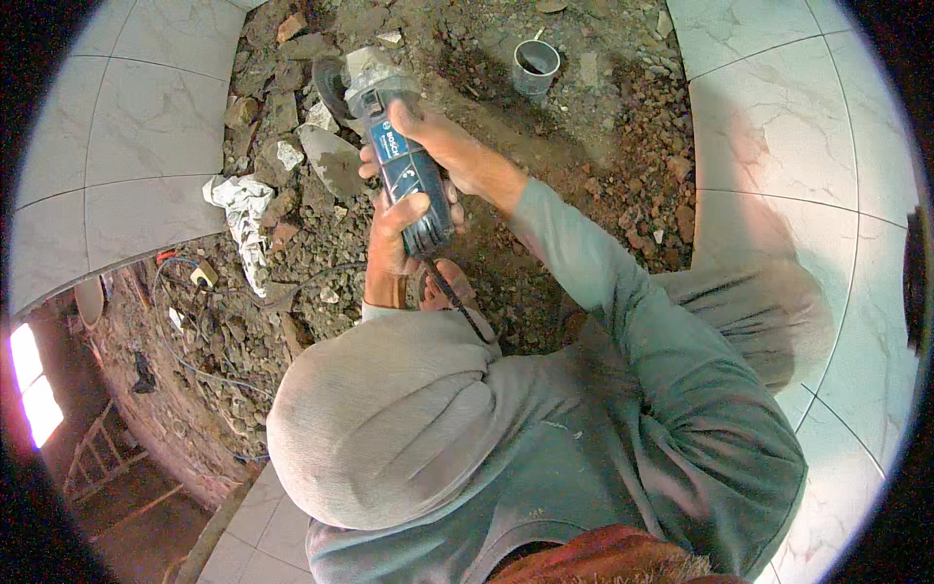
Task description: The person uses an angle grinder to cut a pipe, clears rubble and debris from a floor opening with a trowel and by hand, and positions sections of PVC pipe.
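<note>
Both my hands hold a blue angle grinder (404, 170) with a grey head and a dark disc guard (336, 88), pointed away from me over a floor of rubble. My right hand (443, 146) wraps the front of its body, just behind the head. My left hand (392, 238) grips the rear end, where the black cable (457, 302) leaves it. A metal trowel (329, 161) lies on the rubble just left of the grinder. My bent knee in grey trousers (389, 419) fills the lower middle and hides my left forearm.
Broken brick and dirt (584, 146) cover the floor. A short grey pipe stub (535, 66) stands upright at the far side. A crumpled white bag (243, 209) and loose wires (185, 292) lie at the left. White marbled tiles (146, 146) cover the left and right walls (778, 165).
</note>
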The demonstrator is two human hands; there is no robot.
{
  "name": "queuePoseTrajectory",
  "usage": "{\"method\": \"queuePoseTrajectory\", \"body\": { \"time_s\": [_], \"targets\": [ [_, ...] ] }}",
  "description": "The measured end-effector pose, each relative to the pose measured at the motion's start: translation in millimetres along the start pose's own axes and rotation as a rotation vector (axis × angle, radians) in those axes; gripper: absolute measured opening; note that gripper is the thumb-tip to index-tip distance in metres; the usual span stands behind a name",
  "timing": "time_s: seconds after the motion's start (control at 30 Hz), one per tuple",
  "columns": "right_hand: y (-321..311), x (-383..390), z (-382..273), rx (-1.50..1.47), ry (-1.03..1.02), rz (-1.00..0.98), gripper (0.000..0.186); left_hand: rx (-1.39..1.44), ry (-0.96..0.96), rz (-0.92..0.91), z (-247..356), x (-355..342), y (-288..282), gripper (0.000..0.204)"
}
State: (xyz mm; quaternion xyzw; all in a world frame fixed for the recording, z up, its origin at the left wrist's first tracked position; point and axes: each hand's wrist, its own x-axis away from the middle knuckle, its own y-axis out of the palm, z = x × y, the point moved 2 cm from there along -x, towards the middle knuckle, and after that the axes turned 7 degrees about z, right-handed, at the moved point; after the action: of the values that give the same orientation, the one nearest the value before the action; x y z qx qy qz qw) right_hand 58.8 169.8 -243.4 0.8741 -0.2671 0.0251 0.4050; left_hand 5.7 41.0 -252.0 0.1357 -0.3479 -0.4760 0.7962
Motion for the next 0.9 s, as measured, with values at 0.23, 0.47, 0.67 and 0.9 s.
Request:
{"method": "queuePoseTrajectory", "body": {
  "time_s": [0.23, 0.47, 0.67, 0.9],
  "targets": [
    [-39.4, -8.5, 8.5, 0.390, -0.277, 0.345, 0.055, -0.424, 0.020, -0.091, -3.3, -46.7, -14.4, 0.072],
    [-85.3, -34.3, 0.1, 0.999, -0.149, 0.710, 0.064, -1.077, 0.187, 0.150, -36.1, -67.4, -11.4, 0.074],
    [-149.2, -46.8, 7.5, 1.156, -0.145, 0.851, 0.071, -1.349, 0.539, 0.307, -43.4, -27.8, -52.2, 0.037],
    [-157.4, -78.0, 16.1, 0.880, -0.146, 0.875, 0.074, -1.385, 0.753, 0.317, -87.0, 58.9, -65.1, 0.032]
  ]
}}
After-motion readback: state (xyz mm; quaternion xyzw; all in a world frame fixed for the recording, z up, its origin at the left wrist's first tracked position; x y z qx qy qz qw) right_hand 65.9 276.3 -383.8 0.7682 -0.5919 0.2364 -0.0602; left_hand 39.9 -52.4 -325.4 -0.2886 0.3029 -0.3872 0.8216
